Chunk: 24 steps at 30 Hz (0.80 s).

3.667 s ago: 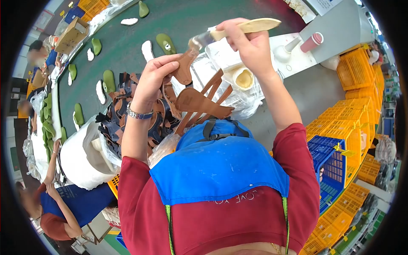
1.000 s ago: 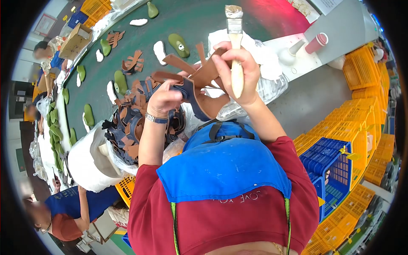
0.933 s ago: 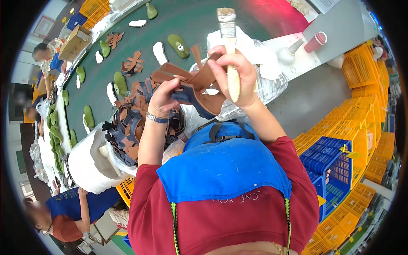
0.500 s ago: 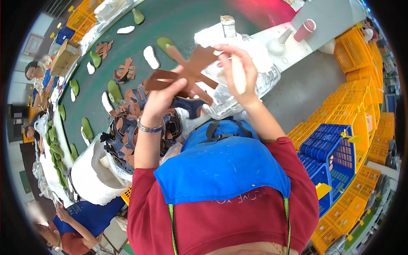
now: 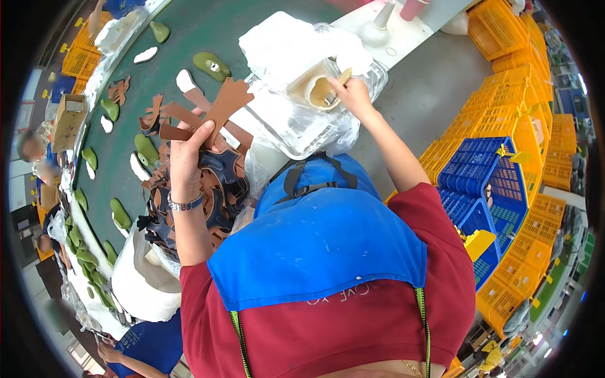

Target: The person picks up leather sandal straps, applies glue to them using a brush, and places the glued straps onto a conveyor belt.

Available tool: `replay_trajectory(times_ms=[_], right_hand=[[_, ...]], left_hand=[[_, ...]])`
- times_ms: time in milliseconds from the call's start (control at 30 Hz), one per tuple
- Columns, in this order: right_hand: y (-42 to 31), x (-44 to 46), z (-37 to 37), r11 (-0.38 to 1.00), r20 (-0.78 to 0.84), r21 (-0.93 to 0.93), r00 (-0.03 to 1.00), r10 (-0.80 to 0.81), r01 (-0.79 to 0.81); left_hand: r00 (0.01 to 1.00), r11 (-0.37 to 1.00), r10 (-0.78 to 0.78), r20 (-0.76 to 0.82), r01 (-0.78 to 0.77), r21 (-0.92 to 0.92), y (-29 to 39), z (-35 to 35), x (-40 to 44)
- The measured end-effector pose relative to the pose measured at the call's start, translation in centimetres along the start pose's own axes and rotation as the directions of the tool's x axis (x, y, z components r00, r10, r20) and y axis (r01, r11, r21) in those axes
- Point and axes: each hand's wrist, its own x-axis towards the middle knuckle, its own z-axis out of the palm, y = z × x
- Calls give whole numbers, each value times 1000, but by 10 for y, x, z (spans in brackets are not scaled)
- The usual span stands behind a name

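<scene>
My left hand is closed on a brown leather upper with several strips, above a heap of brown and navy uppers. Over at the white glue pot, my right hand is closed round the brush; its pale handle shows and its bristles are hidden in the pot. The pot stands among white cloth and clear plastic.
Green and white soles lie on the green belt. A white bucket stands at the left, near a co-worker's blue apron. Yellow crates and a blue crate stand at the right. A white cone-topped bottle is at the top.
My right hand has lowered the brush from upright in the air into the pot and let go of the upper. My left hand has moved left with the upper. The whole view has shifted.
</scene>
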Motion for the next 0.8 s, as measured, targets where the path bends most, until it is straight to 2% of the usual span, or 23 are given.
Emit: replay_trajectory(times_ms=[67, 100, 200, 300, 400, 533, 633, 667, 733, 800], right_hand=[[4, 1, 7, 986, 44, -169, 999, 0, 7], [1, 2, 5, 984, 64, -175, 998, -6, 17], [-8, 4, -7, 996, -54, 92, 999, -1, 6], [1, 12, -16, 959, -87, 266, 988, 131, -103], [24, 6, -12, 967, -35, 166, 979, 203, -195], [21, -9, -22, 899, 103, 264, 937, 332, -348], [14, -12, -33, 702, 264, 494, 858, 441, -513], [10, -10, -40, 565, 338, 621, 836, 433, -543], [-9, -2, -58, 228, 478, 784, 797, 369, -577], [-42, 4, -70, 30, 496, 856, 837, 233, -516]], left_hand=[[1000, 1000, 11, 15, -10, -6, 7, 4, -5], [1000, 1000, 18, 21, -18, -9, 10, 7, -8], [999, 999, 37, 18, -36, -35, 16, 10, -13], [999, 1000, -8, 34, 8, -15, 14, -1, -11], [996, 1000, -19, 87, 20, -1, 10, -6, -10], [989, 1000, -15, 149, 11, 27, 11, -4, -13], [971, 994, -109, 212, 105, 29, 10, 0, -11], [961, 988, -153, 229, 150, 32, 9, 1, -11], [939, 980, -196, 282, 176, 96, 5, 11, -7], [898, 968, -249, 362, 223, 113, 8, 21, -5]])
